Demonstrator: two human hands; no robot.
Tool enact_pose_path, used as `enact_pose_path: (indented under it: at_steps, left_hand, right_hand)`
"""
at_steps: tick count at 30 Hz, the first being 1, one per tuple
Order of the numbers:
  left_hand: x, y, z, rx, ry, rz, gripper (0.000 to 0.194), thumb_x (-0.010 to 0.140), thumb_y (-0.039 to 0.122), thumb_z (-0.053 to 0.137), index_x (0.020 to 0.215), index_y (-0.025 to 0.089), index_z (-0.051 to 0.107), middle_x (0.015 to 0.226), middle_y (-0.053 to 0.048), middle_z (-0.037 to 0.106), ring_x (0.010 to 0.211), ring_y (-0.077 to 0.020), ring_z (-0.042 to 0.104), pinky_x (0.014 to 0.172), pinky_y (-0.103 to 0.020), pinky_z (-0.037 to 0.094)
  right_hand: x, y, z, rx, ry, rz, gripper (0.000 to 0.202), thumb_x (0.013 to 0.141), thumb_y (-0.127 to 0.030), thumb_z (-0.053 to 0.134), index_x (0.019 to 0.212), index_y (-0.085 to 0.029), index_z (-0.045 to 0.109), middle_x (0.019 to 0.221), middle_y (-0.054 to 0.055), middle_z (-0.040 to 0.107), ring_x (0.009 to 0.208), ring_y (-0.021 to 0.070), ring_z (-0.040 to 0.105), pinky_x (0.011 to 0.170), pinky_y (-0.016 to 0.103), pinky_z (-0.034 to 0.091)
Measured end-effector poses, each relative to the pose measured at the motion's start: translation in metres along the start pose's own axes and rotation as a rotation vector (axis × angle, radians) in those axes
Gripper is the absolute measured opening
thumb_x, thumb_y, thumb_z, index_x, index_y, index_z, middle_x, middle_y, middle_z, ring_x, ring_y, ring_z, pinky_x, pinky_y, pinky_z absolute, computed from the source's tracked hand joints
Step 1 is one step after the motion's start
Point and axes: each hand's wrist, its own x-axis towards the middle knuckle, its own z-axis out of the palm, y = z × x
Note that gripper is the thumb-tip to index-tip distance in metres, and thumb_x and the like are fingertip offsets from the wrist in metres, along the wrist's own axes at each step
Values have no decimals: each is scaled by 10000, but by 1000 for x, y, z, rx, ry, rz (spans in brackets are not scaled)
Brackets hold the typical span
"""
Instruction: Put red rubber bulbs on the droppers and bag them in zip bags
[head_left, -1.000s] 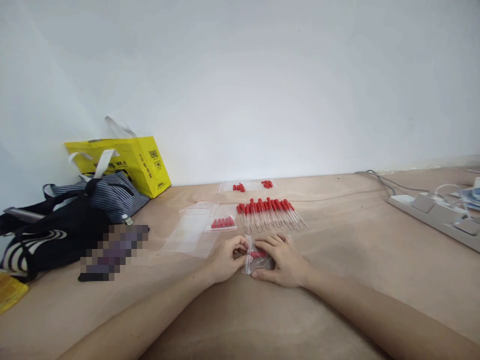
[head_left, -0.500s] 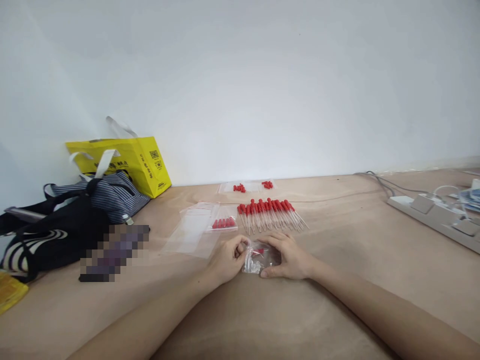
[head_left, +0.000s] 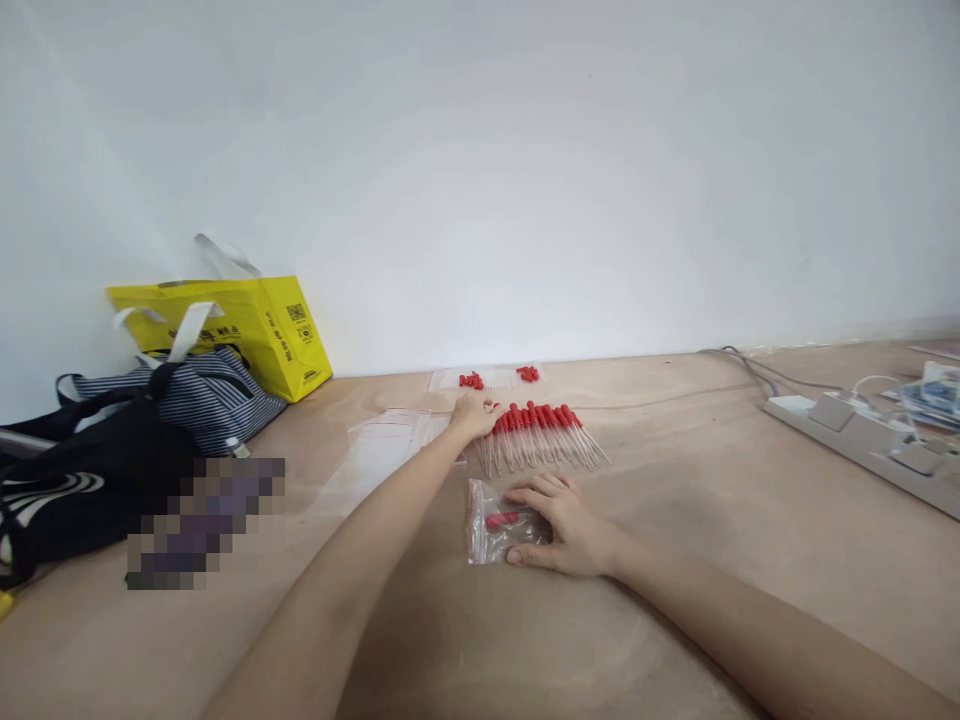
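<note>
My left hand reaches forward to the left end of a row of clear droppers with red rubber bulbs. Its fingers are closed at the bulb of an end dropper, which they partly hide. My right hand holds a small clear zip bag on the table, thumb on the near side and fingers on the far side. A red rubber bulb shows inside that bag, whose zip edge points left. Beyond the row, smaller red bulbs lie on a flat clear bag.
Flat clear zip bags lie left of the droppers, partly behind my left forearm. Farther left are a yellow carrier bag, a striped bag and a black bag. A white power strip with cables lies at right.
My left hand has let go of the small zip bag and moved forward to the droppers. The bag now lies flatter under my right hand, which stays on it.
</note>
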Motion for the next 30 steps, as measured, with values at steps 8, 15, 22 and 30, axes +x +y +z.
enact_pose_path:
  at_steps: [8, 15, 22, 30]
  left_hand:
    - [21, 6, 7, -173, 12, -160, 247, 833, 296, 487, 1012, 132, 532, 1002, -63, 563, 853, -164, 562, 731, -346, 477]
    - [-43, -10, -60, -516, 144, -109, 298, 745, 443, 492, 752, 146, 488, 629, 12, 566, 556, -88, 533, 555, -219, 438]
    - [-138, -43, -89, -702, 193, -158, 419, 576, 484, 641, 813, 170, 499, 602, 25, 584, 556, -105, 537, 567, -246, 464]
    - [-163, -23, -65, -699, 103, -187, 311, 653, 450, 596, 758, 172, 504, 651, 7, 605, 603, -118, 569, 611, -262, 489]
  right_hand:
    - [0, -1, -1, -10, 4, -16, 615, 676, -602, 535, 1146, -209, 489, 1105, 70, 533, 1007, 231, 458, 862, 386, 309]
    - [-1, -1, -1, -18, 7, -17, 603, 681, -592, 539, 1141, -205, 496, 1109, 69, 533, 1015, 225, 455, 873, 381, 302]
    - [-1, 1, 0, -8, -6, -11, 604, 682, -604, 526, 1140, -212, 495, 1134, 74, 524, 1017, 234, 459, 874, 393, 303]
    - [-2, 0, -1, -17, -4, -13, 601, 687, -605, 519, 1142, -213, 496, 1132, 74, 523, 1017, 238, 455, 866, 392, 311]
